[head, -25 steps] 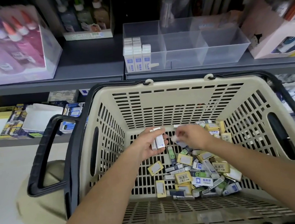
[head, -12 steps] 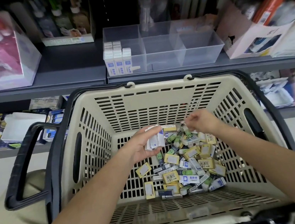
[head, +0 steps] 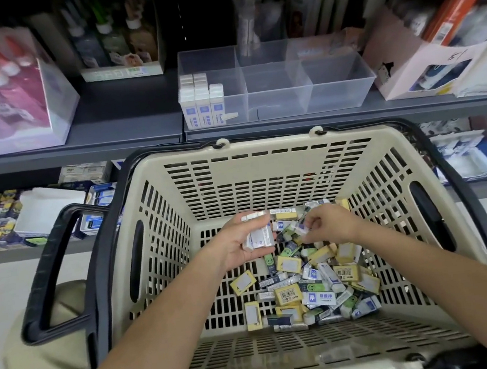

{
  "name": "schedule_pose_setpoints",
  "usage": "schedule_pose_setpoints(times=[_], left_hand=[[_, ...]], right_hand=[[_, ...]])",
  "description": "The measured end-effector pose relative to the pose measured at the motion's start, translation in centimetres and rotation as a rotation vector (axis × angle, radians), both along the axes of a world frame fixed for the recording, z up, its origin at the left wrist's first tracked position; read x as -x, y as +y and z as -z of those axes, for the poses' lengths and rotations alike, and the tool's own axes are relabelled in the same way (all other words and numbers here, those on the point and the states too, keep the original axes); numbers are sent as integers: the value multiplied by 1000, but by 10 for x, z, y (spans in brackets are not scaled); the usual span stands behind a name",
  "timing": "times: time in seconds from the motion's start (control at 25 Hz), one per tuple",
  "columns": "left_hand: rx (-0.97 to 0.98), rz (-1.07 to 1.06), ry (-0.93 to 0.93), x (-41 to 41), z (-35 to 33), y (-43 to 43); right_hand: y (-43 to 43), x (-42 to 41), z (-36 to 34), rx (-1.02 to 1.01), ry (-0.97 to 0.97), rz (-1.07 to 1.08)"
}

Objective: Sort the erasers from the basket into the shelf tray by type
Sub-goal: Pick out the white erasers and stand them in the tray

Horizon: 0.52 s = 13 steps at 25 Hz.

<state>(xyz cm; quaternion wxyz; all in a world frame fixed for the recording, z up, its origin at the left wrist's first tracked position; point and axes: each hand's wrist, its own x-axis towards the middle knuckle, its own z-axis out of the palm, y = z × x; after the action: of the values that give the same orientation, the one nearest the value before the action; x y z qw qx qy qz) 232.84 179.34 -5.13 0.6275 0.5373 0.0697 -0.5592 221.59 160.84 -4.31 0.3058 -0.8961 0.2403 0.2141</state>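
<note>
Grey metal shop shelving (head: 126,137) fills the background, stocked with blurred stationery. At twelve o'clock on its upper shelf sits a clear plastic divided tray (head: 341,92). Only its compartment at the nine o'clock end holds stock: white erasers in blue-printed sleeves (head: 204,109), stood upright in rows. The other compartments look bare. Directly below stands a beige slotted plastic basket (head: 265,175) with black handles. A loose heap of yellow, green and white erasers (head: 315,282) lies on its floor toward five o'clock. The left hand (head: 238,249) is palm-up over the basket's centre, fingers curled round a bundle of white blue-printed erasers (head: 259,234). Their long axes run roughly twelve to six. The right hand (head: 330,225) is at three o'clock of that bundle. Its thumb and fingertips pinch a small pale eraser (head: 298,229), whose type is too blurred to confirm. That piece lies just beside the bundle, on its three o'clock edge, apart or barely touching. Judgement: the step in hand is gathering one type into the left palm. The right hand is the nearer feeder and needs only a short pass toward nine o'clock. The matching compartment lies near twelve o'clock of the left hand, beyond the basket's far wall. A fuller bundle risks spilling on the lift.
</note>
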Motion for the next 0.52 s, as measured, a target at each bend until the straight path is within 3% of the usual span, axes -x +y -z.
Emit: schedule_pose_setpoints(times=[0.2,0.52], left_hand=[[-9,-8,-23,2,-8,-6],[53,1,-247,-18,-55,-12]], right_hand=[[28,-14,-32,-501,-261,177],[24,-32,-71,-569,-443,210]])
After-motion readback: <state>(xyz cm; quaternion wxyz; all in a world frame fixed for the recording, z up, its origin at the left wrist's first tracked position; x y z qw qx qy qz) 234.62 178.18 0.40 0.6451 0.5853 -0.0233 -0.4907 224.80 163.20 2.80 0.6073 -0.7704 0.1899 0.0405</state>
